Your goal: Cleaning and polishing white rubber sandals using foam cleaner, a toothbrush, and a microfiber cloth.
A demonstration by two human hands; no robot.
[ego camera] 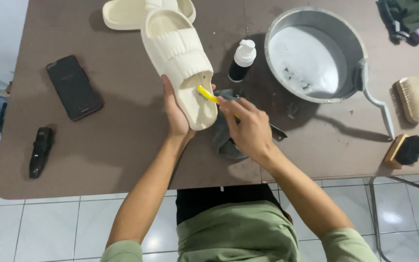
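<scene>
My left hand (175,114) grips a cream slide sandal (180,53) from below, holding it tilted above the brown table (112,145). My right hand (248,128) holds a small yellow-handled brush (207,94), whose tip rests on the toe end of the sandal. Beneath both hands lies a dark grey cloth (224,140). A second cream sandal (122,12) lies at the table's far edge.
A metal basin (316,19) with foamy water and a brush leaning on its rim stands at back right. A small dark pump bottle (242,60), a black phone (73,87), a black device (40,151), and two wooden brushes (413,99) (406,150) are around.
</scene>
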